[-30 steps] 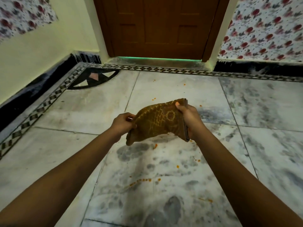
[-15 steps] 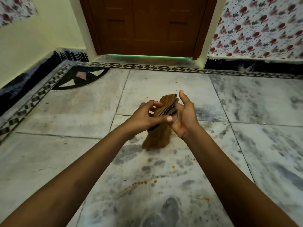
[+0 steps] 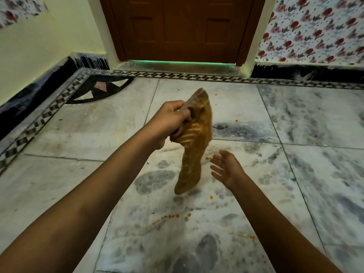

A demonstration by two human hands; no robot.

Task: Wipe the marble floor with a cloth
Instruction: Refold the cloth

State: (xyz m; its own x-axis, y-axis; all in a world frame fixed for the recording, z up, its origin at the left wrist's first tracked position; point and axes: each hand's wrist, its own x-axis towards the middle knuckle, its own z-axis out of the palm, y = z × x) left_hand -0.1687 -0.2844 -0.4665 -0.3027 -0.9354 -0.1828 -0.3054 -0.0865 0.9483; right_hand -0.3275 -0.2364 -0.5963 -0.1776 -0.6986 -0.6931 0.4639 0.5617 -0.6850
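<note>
Mustard cloth (image 3: 194, 142) hangs from left hand (image 3: 169, 121) grip; right hand (image 3: 226, 168) spread, empty.

— Left hand (image 3: 171, 119)?
— Raised over the marble floor (image 3: 307, 146), gripping the cloth (image 3: 194, 146) near its top; cloth hanging down from it, lower end above the floor, not touching.
— Right hand (image 3: 226, 169)?
— Lower and nearer, just right of the cloth's lower half, apart from it, palm turned toward it.
— Ahead?
— Door (image 3: 177, 28) at the far wall, straight beyond the cloth. Corner inlay (image 3: 98, 88) far left, in the floor's corner.
— Below?
— Spots (image 3: 170, 216) on the floor, nearer than the cloth, between the two forearms; one more spot (image 3: 211, 197) just below the right hand.
</note>
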